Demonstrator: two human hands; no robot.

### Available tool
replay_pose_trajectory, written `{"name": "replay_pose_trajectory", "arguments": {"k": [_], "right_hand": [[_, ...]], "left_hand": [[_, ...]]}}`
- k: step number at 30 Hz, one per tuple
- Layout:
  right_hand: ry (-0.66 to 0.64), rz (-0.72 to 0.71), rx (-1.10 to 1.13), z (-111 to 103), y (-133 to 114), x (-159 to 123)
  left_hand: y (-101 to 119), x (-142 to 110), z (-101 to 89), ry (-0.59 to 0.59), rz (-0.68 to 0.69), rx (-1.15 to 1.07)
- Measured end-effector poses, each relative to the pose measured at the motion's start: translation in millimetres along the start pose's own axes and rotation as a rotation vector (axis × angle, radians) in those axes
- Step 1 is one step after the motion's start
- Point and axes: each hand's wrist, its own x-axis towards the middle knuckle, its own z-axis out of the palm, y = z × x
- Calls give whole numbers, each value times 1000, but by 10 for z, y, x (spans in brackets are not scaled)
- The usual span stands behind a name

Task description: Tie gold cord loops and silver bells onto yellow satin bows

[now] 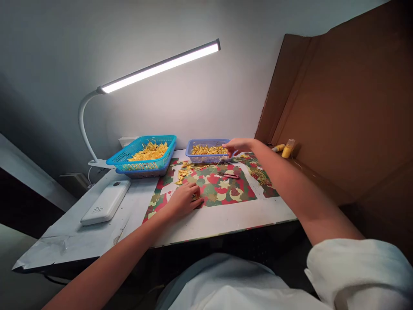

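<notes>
My right hand (238, 147) reaches to the right end of a small purple basket (206, 158), which holds many small yellow pieces (206, 150). Its fingers are pinched together at the rim; a thin pale strand seems to hang below them, but what they grip is unclear. My left hand (186, 196) rests low on the camouflage-patterned sheet (219, 196), fingers curled in toward the thumb. Something small may be between them, too hidden to name. Just beyond it lie loose yellow pieces (182, 174) and thin yellow strands (201, 166). Pink-handled thread snips (229, 175) lie between the hands.
A blue basket (142, 163) of yellow pieces sits stacked on another basket at the left. A white power bank (106, 202) lies in front of it. A lit lamp (161, 66) arches overhead. Cardboard (338, 112) and yellow thread spools (287, 148) stand at the right.
</notes>
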Motion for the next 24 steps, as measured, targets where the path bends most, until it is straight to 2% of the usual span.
{"name": "replay_pose_trajectory", "arguments": {"k": [7,11,17,21,24], "right_hand": [[-163,-3,70,-255,107,-541],[-249,-25,118,-281,173,-818],[-196,-44,-54,-306,158,-1152],[-147,-80,-199,-418,134,-1329],[-55,-50,-268,-479,98,-1433]], "left_hand": [[-223,-40,-87,-8,27,-14],[-205,-84,-114,-55,77,-45],[-55,-88,-49,-2,36,-75],[-68,-75,-3,42,-25,-168],[-101,-62,3,64,-94,-286]]}}
